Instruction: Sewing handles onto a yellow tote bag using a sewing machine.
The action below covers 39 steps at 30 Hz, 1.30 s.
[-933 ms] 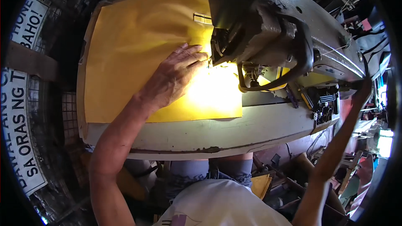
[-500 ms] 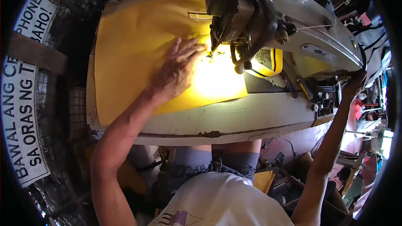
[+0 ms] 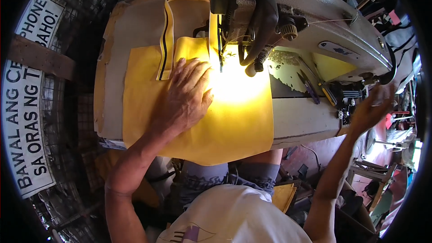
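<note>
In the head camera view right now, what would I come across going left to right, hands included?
Lower white sign, left hand, purple tool, yellow tool, right hand.

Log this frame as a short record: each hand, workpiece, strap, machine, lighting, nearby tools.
Left hand: open, palm down on the yellow fabric panel
Right hand: blurred beside the handwheel; contact unclear
Workpiece: yellow fabric panel, its near edge overhanging the worktable
Strap: yellow strap with dark stripe, looped, running to the machine head
Machine: sewing machine
Lighting: glare washes out the panel near the needle area
Nearby tools: purple-handled tool, yellow-and-black tool
</note>
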{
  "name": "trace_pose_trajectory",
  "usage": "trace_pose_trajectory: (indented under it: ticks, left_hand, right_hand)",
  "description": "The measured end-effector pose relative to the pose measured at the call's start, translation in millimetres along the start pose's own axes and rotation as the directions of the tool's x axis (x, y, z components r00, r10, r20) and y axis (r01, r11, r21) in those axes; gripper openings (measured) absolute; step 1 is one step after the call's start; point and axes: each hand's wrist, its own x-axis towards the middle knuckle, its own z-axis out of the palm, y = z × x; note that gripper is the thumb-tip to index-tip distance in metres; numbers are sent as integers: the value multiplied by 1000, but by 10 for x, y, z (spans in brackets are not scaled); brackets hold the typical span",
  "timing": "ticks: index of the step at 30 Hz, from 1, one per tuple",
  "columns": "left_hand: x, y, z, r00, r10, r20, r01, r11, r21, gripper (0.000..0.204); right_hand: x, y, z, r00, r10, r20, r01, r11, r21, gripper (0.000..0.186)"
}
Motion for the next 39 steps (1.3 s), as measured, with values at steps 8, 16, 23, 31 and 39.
trace_pose_trajectory:
  ticks: [8,16,23,31,39]
  left_hand:
    - [16,48,-72,1000,11,20,-10,1000,-18,41]
    - [17,45,-18,997,-66,-30,63,992,-112,42]
    - [189,-32,-160,993,116,37,-118,991,59,36]
    - [202,-142,-39,968,252,-25,-252,957,-141,39]
    - [154,-175,-28,971,239,-6,-236,954,-186,38]
  right_hand:
    - [-757,-2008,117,601,-643,474,-25,578,816,23]
    - [-824,-2174,345,623,-668,408,15,531,847,26]
    - [-795,-2174,334,638,-667,384,68,545,836,23]
    - [-758,-2146,280,577,-605,549,-111,607,787,22]
    - [-743,-2189,292,593,-682,427,56,564,824,27]
